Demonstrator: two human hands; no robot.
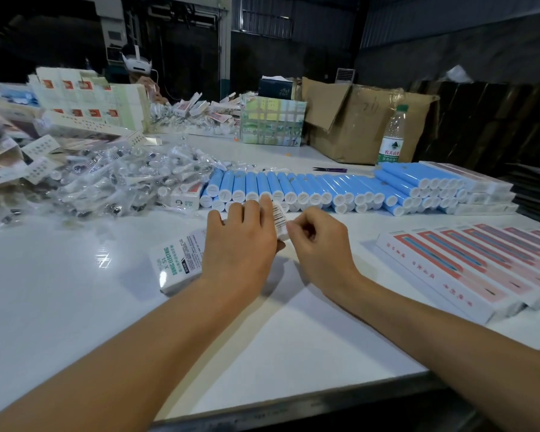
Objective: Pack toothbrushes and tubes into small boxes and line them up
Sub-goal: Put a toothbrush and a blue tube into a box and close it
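A small white box (176, 263) with green print lies on the white table (75, 307) in front of me. My left hand (240, 244) grips it from above, covering its right half. My right hand (318, 244) pinches the box's end flap with a barcode (278, 217) at the right end. Behind the hands, blue tubes (309, 188) with white caps lie stacked in a long row. A heap of toothbrush heads in clear wrappers (113, 179) covers the left of the table. Pink and white flat boxes (468, 263) lie lined up at the right.
A small packed box (186, 197) stands left of the blue tubes. A water bottle (392, 135), a brown carton (356, 120), purple scissors (329, 169) and a patterned box (272, 123) stand at the back. Flat unfolded cartons (88, 98) pile up at far left.
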